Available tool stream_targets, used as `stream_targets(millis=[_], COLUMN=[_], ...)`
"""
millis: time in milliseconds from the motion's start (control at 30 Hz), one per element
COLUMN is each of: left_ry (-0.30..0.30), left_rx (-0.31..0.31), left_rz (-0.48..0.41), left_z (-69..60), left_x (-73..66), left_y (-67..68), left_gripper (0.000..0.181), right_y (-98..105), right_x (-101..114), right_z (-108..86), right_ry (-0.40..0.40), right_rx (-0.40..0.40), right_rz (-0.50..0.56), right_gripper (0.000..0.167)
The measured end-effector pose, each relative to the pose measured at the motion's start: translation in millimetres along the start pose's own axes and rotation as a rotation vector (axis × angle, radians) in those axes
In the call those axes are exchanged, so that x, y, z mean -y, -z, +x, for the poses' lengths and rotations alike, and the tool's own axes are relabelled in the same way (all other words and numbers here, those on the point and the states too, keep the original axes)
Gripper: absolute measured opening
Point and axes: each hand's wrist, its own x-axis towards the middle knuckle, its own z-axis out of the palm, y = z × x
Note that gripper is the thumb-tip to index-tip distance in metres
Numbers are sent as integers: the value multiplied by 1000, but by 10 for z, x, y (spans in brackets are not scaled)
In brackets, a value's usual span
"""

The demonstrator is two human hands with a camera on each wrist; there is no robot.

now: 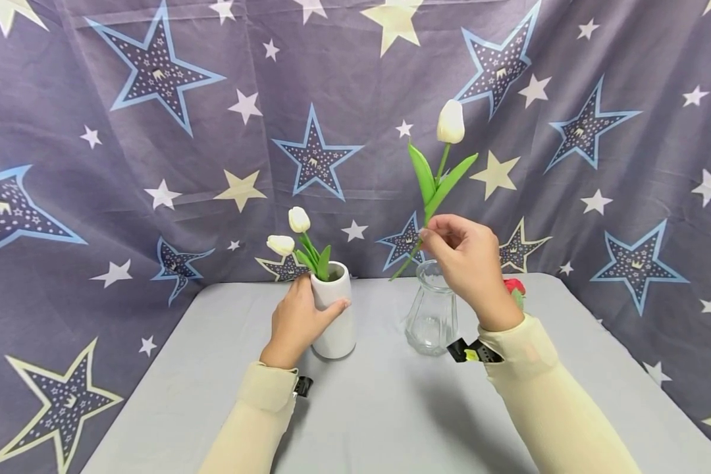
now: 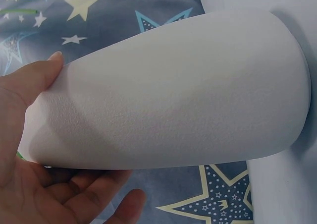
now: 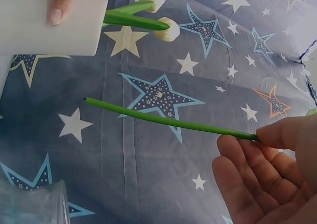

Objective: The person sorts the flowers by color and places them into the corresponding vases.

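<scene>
Two white tulips (image 1: 299, 220) with green leaves lean out of the white vase (image 1: 335, 322), which stands upright on the table. My left hand (image 1: 299, 319) grips the vase's upper part, thumb on one side and fingers round the other; the left wrist view shows the vase's smooth wall (image 2: 188, 90) filling the picture. Above the glass vase (image 1: 431, 319), my right hand (image 1: 471, 263) pinches the stem of a third white tulip (image 1: 451, 122), bloom up. In the right wrist view its bare stem (image 3: 163, 120) points toward the white vase, not touching it.
A red flower (image 1: 514, 286) shows partly behind my right forearm, to the right of the glass vase. The grey-white table (image 1: 367, 421) reaches back to a purple-grey curtain (image 1: 343, 72) with stars.
</scene>
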Motion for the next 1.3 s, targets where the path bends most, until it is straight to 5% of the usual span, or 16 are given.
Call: stream_targets(millis=[900,1300], left_ry=[-5,-5], left_rx=[-13,-21], left_rz=[0,-6], left_z=[-3,9], left_x=[-1,6], left_y=[-2,-5], left_gripper=[87,88], right_y=[-407,-521], right_x=[182,191], right_z=[142,112], right_ry=[11,34], right_rx=[17,37], right_rz=[164,148], right_gripper=[6,6])
